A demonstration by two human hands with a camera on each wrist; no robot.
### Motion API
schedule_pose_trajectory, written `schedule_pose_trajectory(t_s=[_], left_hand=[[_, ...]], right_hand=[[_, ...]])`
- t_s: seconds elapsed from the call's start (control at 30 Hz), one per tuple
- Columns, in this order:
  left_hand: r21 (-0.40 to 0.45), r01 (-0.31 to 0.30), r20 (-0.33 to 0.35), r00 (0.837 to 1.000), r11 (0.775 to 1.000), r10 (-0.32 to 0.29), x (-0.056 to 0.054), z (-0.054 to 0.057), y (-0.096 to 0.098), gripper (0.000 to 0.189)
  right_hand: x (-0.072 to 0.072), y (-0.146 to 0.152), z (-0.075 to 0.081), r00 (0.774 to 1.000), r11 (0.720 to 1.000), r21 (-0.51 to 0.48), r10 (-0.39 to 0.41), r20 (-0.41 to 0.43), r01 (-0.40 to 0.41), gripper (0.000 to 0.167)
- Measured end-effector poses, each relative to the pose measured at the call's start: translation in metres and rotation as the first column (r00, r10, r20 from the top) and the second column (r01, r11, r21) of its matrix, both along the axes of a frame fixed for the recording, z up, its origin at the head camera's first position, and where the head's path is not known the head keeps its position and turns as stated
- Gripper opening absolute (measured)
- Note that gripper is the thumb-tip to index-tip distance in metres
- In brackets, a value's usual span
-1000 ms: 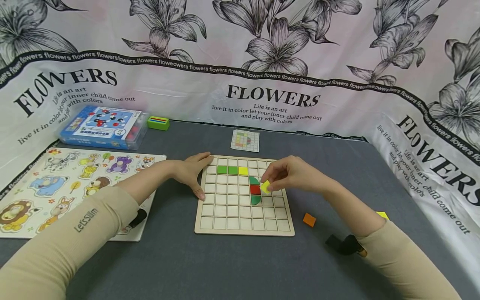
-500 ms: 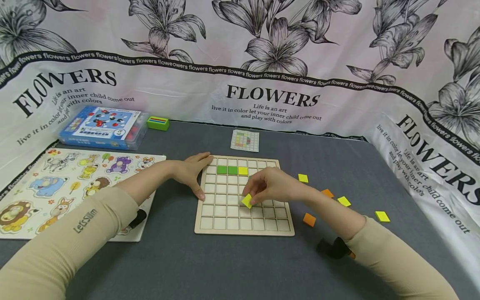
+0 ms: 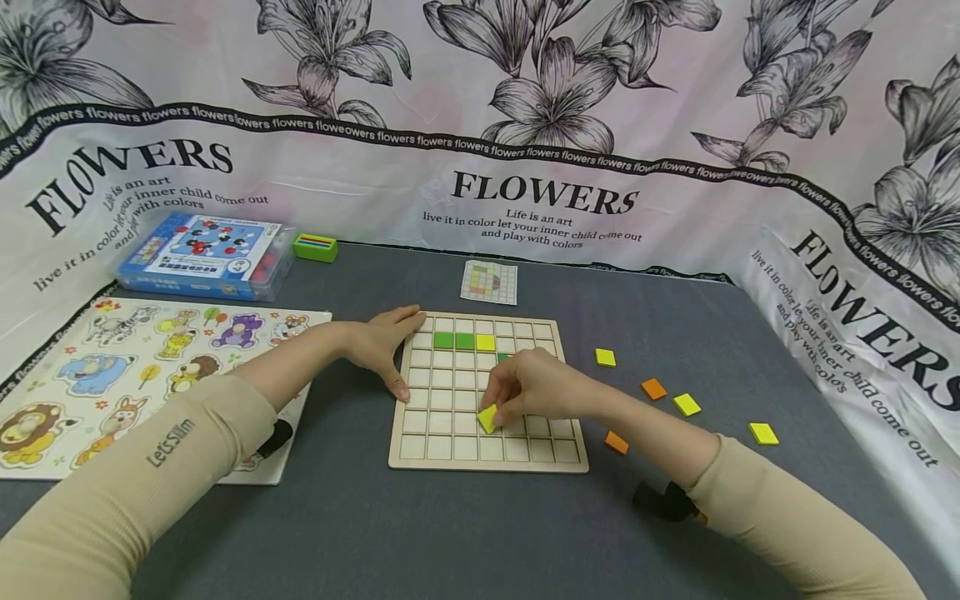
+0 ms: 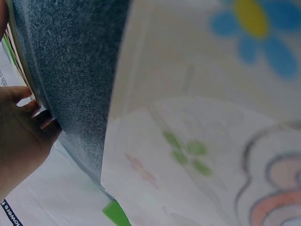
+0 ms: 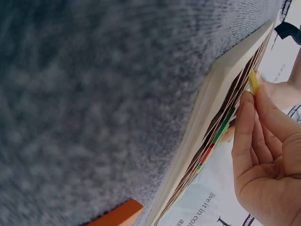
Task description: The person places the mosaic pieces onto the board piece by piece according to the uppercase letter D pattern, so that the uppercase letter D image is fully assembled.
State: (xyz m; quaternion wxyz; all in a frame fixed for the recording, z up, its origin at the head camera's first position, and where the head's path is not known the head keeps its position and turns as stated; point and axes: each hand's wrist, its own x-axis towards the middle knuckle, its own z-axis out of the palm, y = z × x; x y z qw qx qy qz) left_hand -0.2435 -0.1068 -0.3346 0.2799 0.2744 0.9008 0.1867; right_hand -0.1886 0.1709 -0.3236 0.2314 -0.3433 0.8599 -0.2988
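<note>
My right hand (image 3: pixel 543 383) has just gone down and to the left across the wooden board (image 3: pixel 487 467). A second ago the yellow piece (image 3: pixel 487 418) was up by the red piece (image 5: pixel 207 154), and now it is over the lower middle squares. So this piece looks close to a spot, but I have not let go of it, and it is not flat in a square. My right thumb and finger pinch it tight, with only the piece between them, and it sits turned and tilted. I can't tell if its edge touches the wood. My left hand (image 3: pixel 378 346) has not moved. It grips nothing; its thumb and fingers are spread wide and touch the board's left edge, near the top corner. In the second row down there are two green squares (image 3: pixel 443 340) with a yellow square (image 3: pixel 486 342) right beside them. A bit of a green piece (image 3: pixel 502 357) peeks out behind my right hand, which hides the red one from above. My arm has moved too, so I can see the loose yellow pieces (image 3: pixel 686 405) and orange pieces (image 3: pixel 654 389) on the surface (image 3: pixel 337 533), to the right. The little picture card (image 3: pixel 489 282) lies behind the board.
</note>
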Motion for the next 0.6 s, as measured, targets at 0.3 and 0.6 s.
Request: schedule_pose_trajectory(t_s=[0.3, 0.6], left_hand=[[0.001, 0.003, -0.005, 1.000, 1.000, -0.003, 0.0008, 0.0014, -0.0002, 0.125], [0.001, 0.005, -0.007, 1.000, 1.000, -0.005, -0.0015, -0.0020, -0.0013, 0.125]], right_hand=[[0.0002, 0.0021, -0.0025, 1.000, 1.000, 0.007, 0.006, -0.022, -0.006, 0.015], [0.0004, 0.0017, -0.0041, 0.996, 0.999, 0.005, 0.039, -0.074, -0.039, 0.016]])
